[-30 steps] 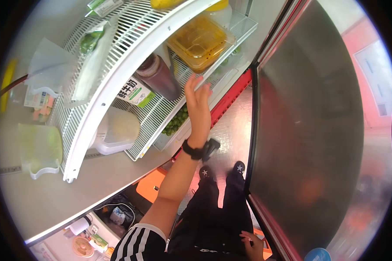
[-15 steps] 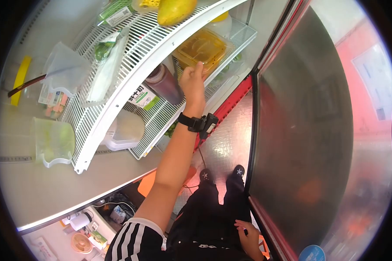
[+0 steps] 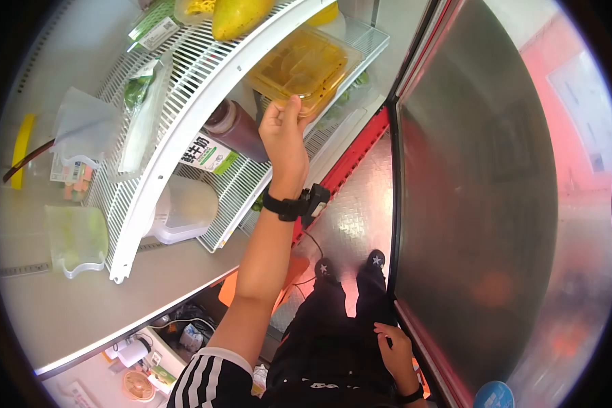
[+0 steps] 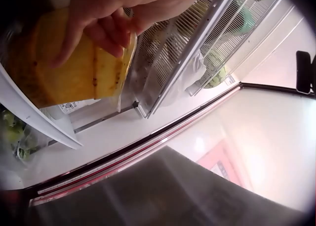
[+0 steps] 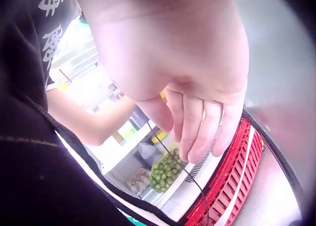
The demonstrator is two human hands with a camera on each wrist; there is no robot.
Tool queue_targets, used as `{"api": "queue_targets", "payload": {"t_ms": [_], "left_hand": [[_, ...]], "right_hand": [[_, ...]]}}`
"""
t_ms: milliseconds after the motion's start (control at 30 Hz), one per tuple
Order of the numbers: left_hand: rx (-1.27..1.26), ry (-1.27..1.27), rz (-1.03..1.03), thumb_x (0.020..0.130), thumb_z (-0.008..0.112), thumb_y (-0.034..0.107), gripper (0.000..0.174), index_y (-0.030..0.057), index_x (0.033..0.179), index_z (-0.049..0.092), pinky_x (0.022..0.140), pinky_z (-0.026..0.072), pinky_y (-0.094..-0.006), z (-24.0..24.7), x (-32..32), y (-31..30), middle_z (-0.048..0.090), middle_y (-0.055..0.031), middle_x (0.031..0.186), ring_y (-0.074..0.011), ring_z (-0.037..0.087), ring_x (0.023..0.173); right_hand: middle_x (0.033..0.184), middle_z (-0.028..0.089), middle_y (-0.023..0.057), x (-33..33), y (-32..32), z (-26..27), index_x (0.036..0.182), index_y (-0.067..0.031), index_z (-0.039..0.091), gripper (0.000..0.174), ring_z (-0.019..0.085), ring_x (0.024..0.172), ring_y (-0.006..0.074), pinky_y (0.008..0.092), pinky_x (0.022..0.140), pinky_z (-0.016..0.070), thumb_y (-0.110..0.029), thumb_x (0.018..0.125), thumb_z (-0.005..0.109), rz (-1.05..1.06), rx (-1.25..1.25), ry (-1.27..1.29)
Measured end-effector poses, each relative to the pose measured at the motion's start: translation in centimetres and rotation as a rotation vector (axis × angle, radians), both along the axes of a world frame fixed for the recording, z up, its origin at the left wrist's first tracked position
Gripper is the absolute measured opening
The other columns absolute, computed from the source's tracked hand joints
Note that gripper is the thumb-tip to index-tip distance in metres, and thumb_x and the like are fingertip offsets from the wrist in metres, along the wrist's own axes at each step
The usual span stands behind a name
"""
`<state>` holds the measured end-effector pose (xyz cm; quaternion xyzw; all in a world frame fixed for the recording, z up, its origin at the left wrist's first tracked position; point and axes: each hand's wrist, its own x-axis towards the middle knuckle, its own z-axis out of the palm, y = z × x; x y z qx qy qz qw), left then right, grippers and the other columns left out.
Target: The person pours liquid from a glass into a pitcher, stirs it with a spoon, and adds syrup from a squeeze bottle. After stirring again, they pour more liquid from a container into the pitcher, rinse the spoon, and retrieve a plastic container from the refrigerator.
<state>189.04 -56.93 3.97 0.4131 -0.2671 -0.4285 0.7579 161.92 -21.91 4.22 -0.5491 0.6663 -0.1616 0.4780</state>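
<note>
My left hand (image 3: 285,146) grips the near edge of a clear plastic container (image 3: 299,64) with yellow-orange contents, on the lower wire shelf of an open fridge. In the left wrist view the thumb lies over the container (image 4: 94,75), with the other fingers curled at its rim. A bottle of dark reddish-brown liquid (image 3: 236,130) stands close beside that hand, next to a milk carton (image 3: 207,155). My right hand (image 3: 393,350) hangs by my hip, fingers loosely bent and holding nothing, as the right wrist view also shows.
The upper wire shelf (image 3: 143,224) curves across with a mango (image 3: 241,17) and bagged greens (image 3: 139,88) on it. A white tub (image 3: 187,204) sits below. The fridge door (image 3: 476,177) stands open at the right. Small round green produce (image 5: 167,171) lies low in the fridge.
My left hand has moved from spread fingers in front of the shelf to the container's near edge and now grips it. The right hand still hangs by my hip.
</note>
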Motion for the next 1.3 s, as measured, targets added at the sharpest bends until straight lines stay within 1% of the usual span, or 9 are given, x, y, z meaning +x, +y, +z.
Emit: {"api": "queue_targets", "payload": {"t_ms": [267, 333, 500, 567, 700, 900, 1033, 1200, 1300], "left_hand": [[0.090, -0.094, -0.142, 0.096, 0.054, 0.012, 0.011, 0.0019, 0.091, 0.056, 0.089, 0.0529, -0.0420, 3.7, -1.8, 10.5, 0.062, -0.0075, 0.096, -0.0174, 0.063, 0.088], [0.192, -0.018, -0.188, 0.093, 0.059, 0.010, 0.010, 0.0037, 0.088, 0.055, 0.075, 0.0478, -0.0222, 4.6, -2.3, 13.8, 0.065, -0.0039, 0.092, -0.0086, 0.060, 0.080], [0.315, -0.047, -0.303, 0.092, 0.060, 0.008, 0.008, 0.0029, 0.088, 0.057, 0.070, 0.0475, -0.0216, 3.0, -1.2, 22.8, 0.063, -0.0023, 0.089, -0.0070, 0.058, 0.077], [0.361, -0.092, -0.316, 0.092, 0.060, 0.007, 0.007, 0.0025, 0.088, 0.057, 0.068, 0.0478, -0.0221, 3.1, -0.2, 26.6, 0.063, -0.0018, 0.088, -0.0068, 0.058, 0.076], [0.382, -0.044, -0.395, 0.092, 0.059, 0.005, 0.005, 0.0007, 0.092, 0.059, 0.064, 0.0471, -0.0229, 4.8, 1.3, 34.9, 0.061, -0.0017, 0.078, -0.0074, 0.057, 0.068], [0.470, -0.122, -0.394, 0.092, 0.060, 0.008, 0.011, -0.0012, 0.098, 0.060, 0.062, 0.0471, -0.0223, 10.8, 1.9, 46.7, 0.066, -0.0058, 0.081, -0.0100, 0.060, 0.064], [0.283, -0.062, -0.259, 0.087, 0.066, 0.008, 0.010, 0.0011, 0.084, 0.059, 0.062, 0.0470, -0.0225, 11.5, -0.2, 53.9, 0.066, -0.0055, 0.079, -0.0103, 0.060, 0.067], [0.231, -0.067, -0.255, 0.084, 0.069, 0.015, 0.018, 0.0034, 0.079, 0.057, 0.058, 0.0447, -0.0225, 11.7, -2.7, 61.3, 0.061, -0.0033, 0.073, -0.0103, 0.056, 0.062], [0.256, -0.125, -0.351, 0.083, 0.071, 0.021, 0.024, 0.0017, 0.086, 0.058, 0.056, 0.0437, -0.0223, 10.6, -3.6, 64.7, 0.058, -0.0014, 0.073, -0.0094, 0.055, 0.062]], "right_hand": [[0.094, 0.070, 0.0134, -2.0, 3.1, 1.3, 0.108, -0.0011, 0.066, 0.024, 0.067, 0.088, 0.0244, 0.0325, 0.080, 0.0510, 0.000, 0.085, 0.058, -0.057, 0.051, -0.032], [0.099, 0.070, 0.0132, -4.0, 5.1, 1.6, 0.110, -0.0006, 0.066, 0.027, 0.067, 0.091, 0.0204, 0.0300, 0.083, 0.0510, 0.005, 0.085, 0.055, -0.175, 0.177, -0.121], [0.108, 0.067, 0.0122, -6.8, 6.9, 3.9, 0.117, 0.0012, 0.061, 0.035, 0.065, 0.092, 0.0187, 0.0304, 0.085, 0.0503, 0.011, 0.085, 0.049, -0.350, 0.284, -0.311], [0.110, 0.066, 0.0127, -6.6, 6.8, 4.6, 0.118, 0.0022, 0.060, 0.034, 0.065, 0.094, 0.0182, 0.0302, 0.086, 0.0498, 0.010, 0.087, 0.047, -0.160, 0.154, -0.303], [0.110, 0.067, 0.0113, -7.2, 6.6, 2.2, 0.119, 0.0007, 0.060, 0.031, 0.064, 0.093, 0.0175, 0.0302, 0.085, 0.0498, 0.007, 0.089, 0.050, -0.110, 0.055, -0.466], [0.110, 0.066, 0.0078, -10.0, 7.8, 0.8, 0.127, -0.0036, 0.054, 0.034, 0.061, 0.096, 0.0144, 0.0281, 0.087, 0.0478, -0.003, 0.093, 0.054, 0.477, 0.365, -0.535], [0.112, 0.065, 0.0059, -11.6, 8.9, 2.5, 0.131, -0.0070, 0.053, 0.038, 0.057, 0.098, 0.0140, 0.0304, 0.088, 0.0461, -0.013, 0.093, 0.057, 0.672, 0.218, -0.351], [0.142, 0.045, 0.0122, -15.3, 13.5, 6.9, 0.152, -0.0117, 0.017, 0.079, 0.058, 0.092, 0.0166, 0.0293, 0.085, 0.0485, -0.008, 0.088, 0.063, 0.588, -0.069, -0.297], [0.136, 0.049, 0.0126, -19.4, 17.6, 7.7, 0.149, -0.0080, 0.025, 0.068, 0.061, 0.094, 0.0175, 0.0308, 0.086, 0.0497, -0.008, 0.091, 0.060, 0.478, -0.156, -0.314]]}}
